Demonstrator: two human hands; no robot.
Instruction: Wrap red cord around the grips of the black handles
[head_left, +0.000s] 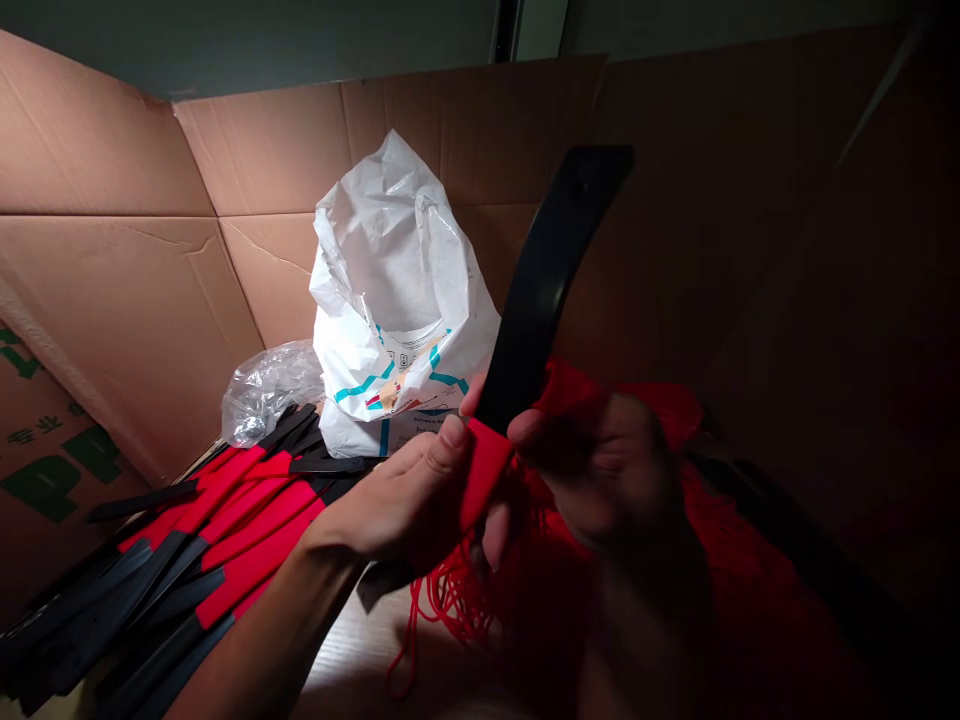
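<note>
My left hand point(405, 490) is closed around a curved black strip point(544, 290) with a red fabric sleeve point(487, 465) around its middle. The strip's flat upper end, with a small hole, rises toward the upper right. Thumb and fingers of my right hand point(600, 465) pinch the strip at the sleeve's upper edge. Below my left hand the strip's dark lower end point(386, 580) shows. Loops of red cord point(450, 600) hang beneath my hands, and more red material behind my right hand is partly lost in shadow.
A pile of black strips with red sleeves point(247, 530) lies on the left. Behind stands an open white plastic bag point(405, 300), with a clear plastic bag point(274, 385) beside it. Cardboard walls point(277, 150) enclose the back and left. The right side is dark.
</note>
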